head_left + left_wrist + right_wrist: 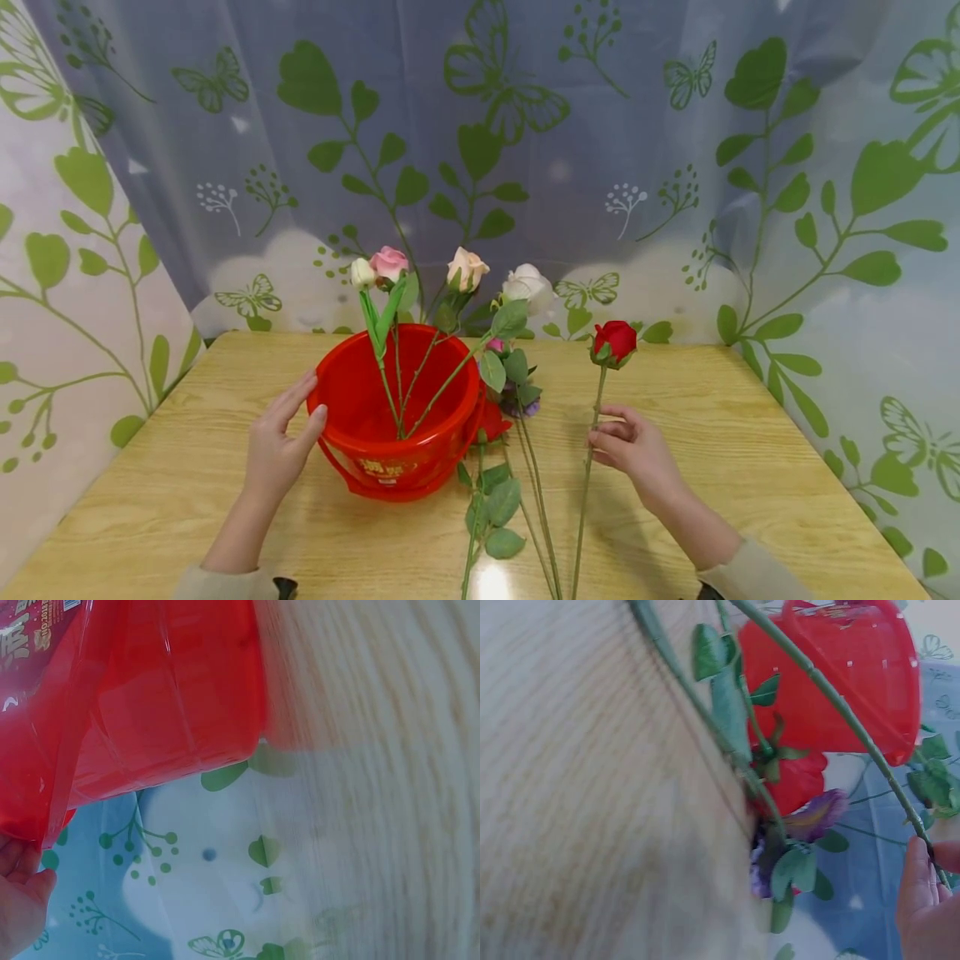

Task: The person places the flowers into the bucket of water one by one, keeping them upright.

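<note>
My right hand (637,454) pinches the thin stem of a red rose (615,342), holding it upright with the bloom above the fingers. In the right wrist view, the rose stem (840,705) slants down between the thumb and fingers. Left of it stands a red bucket (390,467) with gold lettering. My left hand (277,454) rests against the bucket's left rim, its fingers extended along the outside. Inside the bucket lean a white tulip (363,273), a pink rose (390,262), a peach rose (467,268) and a white rose (528,287).
Right of the bucket, a red flower (492,422) and purple flowers (519,406) lie on the wooden table (720,467), stems toward the near edge. Green leaves (501,504) spread along one stem. A leaf-and-butterfly patterned curtain (585,150) hangs behind the table.
</note>
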Action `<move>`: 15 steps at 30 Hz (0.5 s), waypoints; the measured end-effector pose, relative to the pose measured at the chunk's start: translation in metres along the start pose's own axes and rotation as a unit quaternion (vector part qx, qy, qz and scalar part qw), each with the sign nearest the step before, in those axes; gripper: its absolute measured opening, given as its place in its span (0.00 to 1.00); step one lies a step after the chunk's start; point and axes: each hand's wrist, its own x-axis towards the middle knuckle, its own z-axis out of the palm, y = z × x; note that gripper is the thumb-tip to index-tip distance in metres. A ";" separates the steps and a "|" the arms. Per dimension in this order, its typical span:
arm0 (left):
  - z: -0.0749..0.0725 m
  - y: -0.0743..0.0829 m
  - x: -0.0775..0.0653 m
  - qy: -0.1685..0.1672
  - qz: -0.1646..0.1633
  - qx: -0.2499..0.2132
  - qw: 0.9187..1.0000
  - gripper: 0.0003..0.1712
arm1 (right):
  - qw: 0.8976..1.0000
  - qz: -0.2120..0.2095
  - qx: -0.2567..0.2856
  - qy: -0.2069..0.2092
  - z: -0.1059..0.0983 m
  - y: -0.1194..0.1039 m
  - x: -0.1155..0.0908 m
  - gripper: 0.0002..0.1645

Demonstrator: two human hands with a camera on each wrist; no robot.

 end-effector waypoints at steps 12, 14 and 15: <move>0.000 0.001 0.000 0.000 0.009 -0.003 1.000 0.21 | 0.999 -0.029 0.015 -0.016 0.003 -0.021 -0.011 0.28; 0.000 0.001 0.000 -0.001 0.009 -0.002 1.000 0.21 | 0.999 -0.031 0.016 -0.016 0.003 -0.023 -0.011 0.28; 0.000 0.001 0.000 -0.001 0.008 -0.001 1.000 0.21 | 0.999 -0.031 0.015 -0.017 0.004 -0.024 -0.011 0.28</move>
